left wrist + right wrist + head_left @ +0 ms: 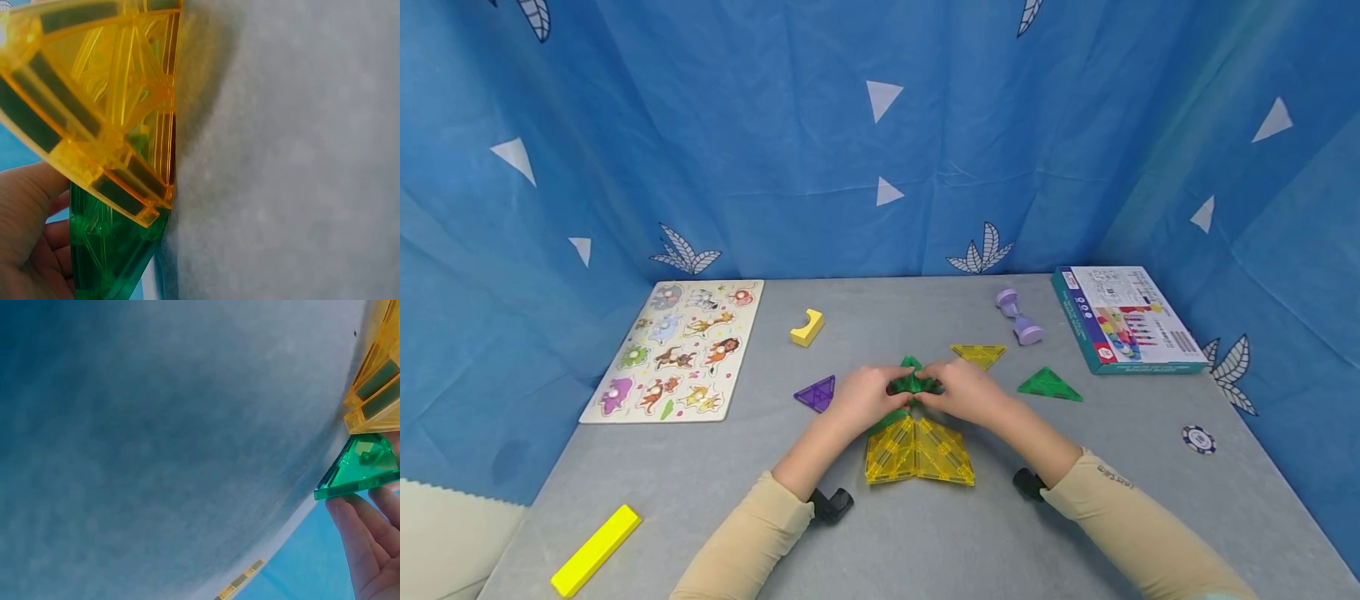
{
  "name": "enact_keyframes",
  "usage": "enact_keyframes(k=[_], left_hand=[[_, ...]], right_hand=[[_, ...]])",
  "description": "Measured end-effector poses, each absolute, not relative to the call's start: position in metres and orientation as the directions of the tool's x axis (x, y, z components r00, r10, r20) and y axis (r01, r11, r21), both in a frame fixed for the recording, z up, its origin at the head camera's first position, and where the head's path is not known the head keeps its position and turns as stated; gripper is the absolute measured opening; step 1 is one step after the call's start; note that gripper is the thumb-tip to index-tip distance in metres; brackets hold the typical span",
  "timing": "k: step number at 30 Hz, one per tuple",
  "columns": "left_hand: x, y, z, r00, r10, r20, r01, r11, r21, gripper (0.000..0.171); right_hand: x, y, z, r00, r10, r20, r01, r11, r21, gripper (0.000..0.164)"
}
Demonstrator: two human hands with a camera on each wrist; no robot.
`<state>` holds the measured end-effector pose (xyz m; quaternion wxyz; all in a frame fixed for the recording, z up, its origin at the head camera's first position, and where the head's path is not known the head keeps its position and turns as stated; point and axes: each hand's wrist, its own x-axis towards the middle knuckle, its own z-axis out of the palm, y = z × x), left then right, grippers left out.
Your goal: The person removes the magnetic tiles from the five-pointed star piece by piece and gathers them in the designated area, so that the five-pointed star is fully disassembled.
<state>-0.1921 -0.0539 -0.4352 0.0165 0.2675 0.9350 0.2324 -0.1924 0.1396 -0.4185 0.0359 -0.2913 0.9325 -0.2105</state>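
My left hand (868, 394) and right hand (962, 388) meet around green translucent magnetic tiles (912, 379) at the table's middle, thumbs nearer me and fingers beyond. Each hand grips the green pieces from its own side. Just in front of the hands, two yellow translucent tiles (917, 451) stand tilted, joined side by side. In the left wrist view a green tile (112, 250) runs on from under the yellow one (119, 94), the left hand (28, 237) beside it. A green triangle (362, 467) shows at the fingertips of the right hand (372, 544) in the right wrist view.
Loose triangle tiles lie around: purple (816, 393), yellow (978, 356) and green (1049, 384). Farther out are an animal puzzle board (741, 333), yellow arch block (807, 328), purple hourglass-shaped toy (1018, 317), box (1127, 321), poker chip (1198, 440) and yellow bar (597, 550).
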Motion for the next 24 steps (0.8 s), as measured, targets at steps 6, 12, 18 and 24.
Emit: enact_keyframes(k=[6,12,18,24], left_hand=[[-0.192,-0.053,-0.435,-0.838,0.535,0.106,0.521,0.728,0.446,0.038],[-0.192,-0.052,-0.436,-0.844,0.528,0.093,0.506,0.728,0.463,0.038],[-0.194,-0.053,-0.436,-0.849,0.521,0.084,0.492,0.723,0.485,0.037],[-0.194,-0.053,-0.435,-0.854,0.514,0.082,0.484,0.725,0.490,0.037]], right_hand=[[-0.192,0.141,-0.419,-0.822,-0.565,0.064,-0.535,0.731,-0.423,0.032],[-0.194,0.144,-0.419,-0.836,-0.548,0.035,-0.499,0.731,-0.465,0.032],[-0.199,0.153,-0.415,-0.878,-0.479,0.010,-0.395,0.713,-0.579,0.027],[-0.208,0.164,-0.420,-0.937,-0.348,0.025,-0.277,0.698,-0.660,0.019]])
